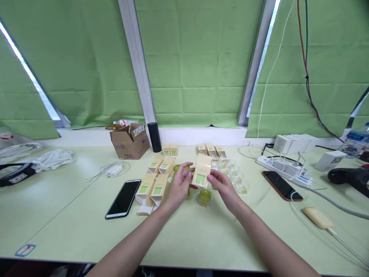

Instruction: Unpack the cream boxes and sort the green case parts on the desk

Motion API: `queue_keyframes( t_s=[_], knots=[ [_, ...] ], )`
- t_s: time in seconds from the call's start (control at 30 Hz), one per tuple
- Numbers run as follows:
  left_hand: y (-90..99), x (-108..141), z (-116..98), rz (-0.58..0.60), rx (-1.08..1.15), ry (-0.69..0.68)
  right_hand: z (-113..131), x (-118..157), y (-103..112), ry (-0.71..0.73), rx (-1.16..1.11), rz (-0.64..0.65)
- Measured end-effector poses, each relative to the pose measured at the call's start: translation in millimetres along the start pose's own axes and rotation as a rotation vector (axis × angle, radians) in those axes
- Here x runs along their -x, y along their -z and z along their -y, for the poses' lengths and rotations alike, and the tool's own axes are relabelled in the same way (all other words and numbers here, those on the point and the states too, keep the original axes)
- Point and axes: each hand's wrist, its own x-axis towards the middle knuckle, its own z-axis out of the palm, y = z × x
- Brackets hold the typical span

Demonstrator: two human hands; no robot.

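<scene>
Between both hands, above the table, is a cream-coloured small carton [203, 169] with a green square on its front. My left hand [182, 182] grips its left side, and my right hand [224, 186] pinches its lower right side. Just below it on the table stands a small clear container with a green top [205, 197]. More green pieces [180, 167] lie partly hidden behind my left hand. Left of that hand, several matching cartons [160, 188] stand in rows, the front ones with flaps hanging open. Several clear round-edged containers [236, 176] with yellow spots sit beyond my right hand.
A phone [123, 199] lies at left, another phone [281, 185] at right near a power strip [284, 169]. At the back are a cardboard box [130, 141], a black cylinder [154, 137] and more cartons [211, 150]. A yellowish case [317, 217] and cables lie on the right.
</scene>
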Motion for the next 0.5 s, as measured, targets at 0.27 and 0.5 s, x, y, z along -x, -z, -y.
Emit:
queue_keyframes(
  t_s=[0.27, 0.5],
  knots=[
    [-8.8, 1, -1, 0.166, -0.196, -0.195, -9, -5, 12, 0.023, 0.016, -0.162],
    [-10.4, 5, 15, 0.167, -0.116, -0.21, -11, -6, 2, 0.046, 0.068, -0.165]
  ],
)
